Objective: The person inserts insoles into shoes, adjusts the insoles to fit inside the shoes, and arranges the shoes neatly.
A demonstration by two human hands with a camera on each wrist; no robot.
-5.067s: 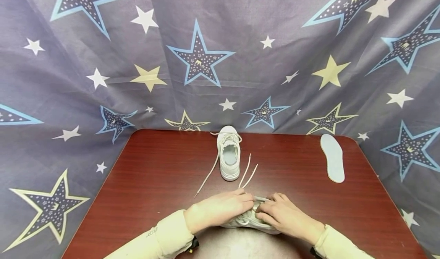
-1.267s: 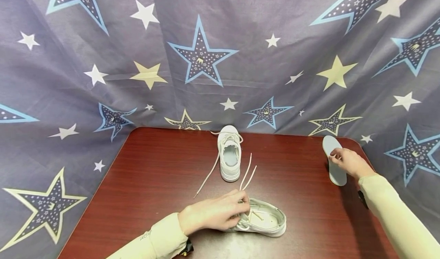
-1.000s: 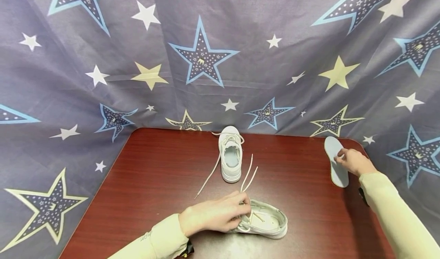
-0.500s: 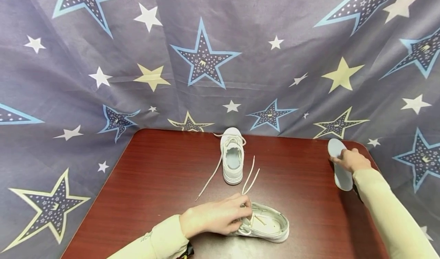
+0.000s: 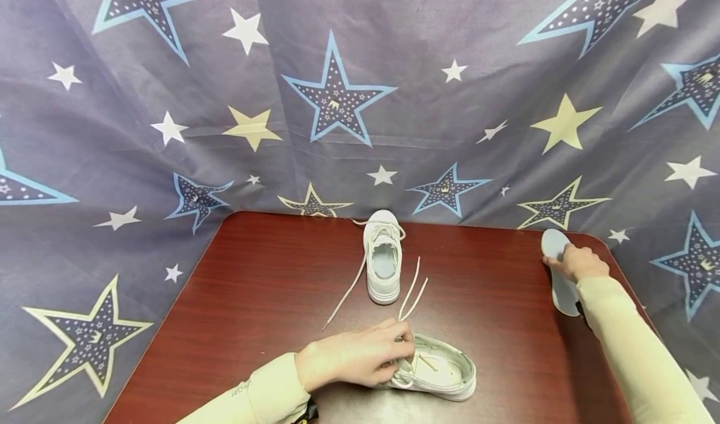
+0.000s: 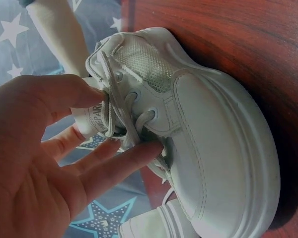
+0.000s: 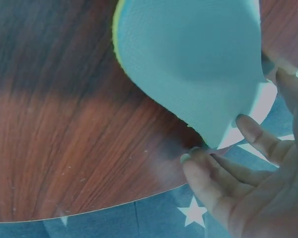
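Near the front of the table, a white lace-up sneaker [image 5: 444, 374] lies with its opening facing up. My left hand [image 5: 371, 352] holds it at the tongue and laces [image 6: 126, 106]; the left wrist view shows thumb and fingers curled around them. Two lace ends stick out beyond that hand. At the far right, a pale blue insole [image 5: 554, 242] with a yellowish edge is spanned by my right hand [image 5: 582, 263]. In the right wrist view, its thumb and fingertips [image 7: 243, 120] are at the insole's narrow middle, on both sides. The hand hides part of the insole in the head view.
A second white sneaker [image 5: 384, 289] stands toward the back middle of the reddish-brown table [image 5: 270, 267], its loose lace [image 5: 347, 296] trailing to the left. A grey curtain [image 5: 225, 67] with stars hangs behind and beside the table.
My right hand has left the near sneaker and reached to the insole, where its fingers have shifted from the surface to span the edges. The left hand stays at the tongue. The view drifted slightly.
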